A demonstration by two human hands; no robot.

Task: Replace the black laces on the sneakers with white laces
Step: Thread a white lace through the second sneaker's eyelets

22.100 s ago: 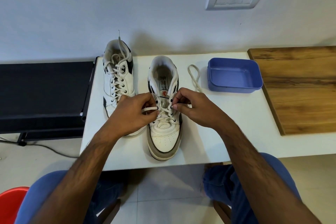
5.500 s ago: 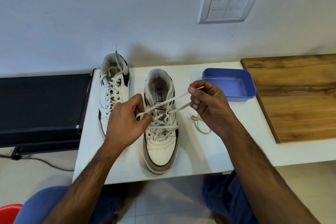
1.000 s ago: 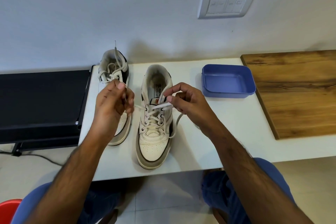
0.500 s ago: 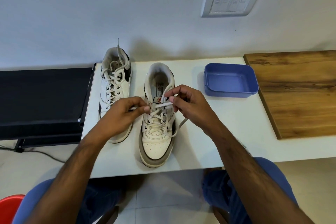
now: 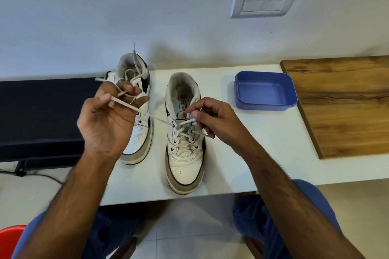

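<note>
- Black low cabinet (image 5: 42,111): at far left, beside the white bench (image 5: 242,153).
- Left hand (image 5: 107,120): raised above the bench, palm toward the camera, wrist bent back; fingers (image 5: 134,90) curled and clamped on the white flat lace (image 5: 124,104), drawn up and leftward, apparently to take slack through the eyelets.
- Left white-and-black leather sneaker (image 5: 136,111): on the bench, toe toward the camera, white-laced, partly behind the left hand.
- Right white-and-black leather sneaker (image 5: 184,143): just beside, white lace crossed up to the upper eyelets; lacing judged nearly finished.
- Right hand (image 5: 212,120): low over the tongue, fingers pinched together on the lace's other end, steadying it.
- Blue plastic rectangular tray (image 5: 265,92): near the right sneaker.
- Brown wooden board (image 5: 341,103): at far right.
</note>
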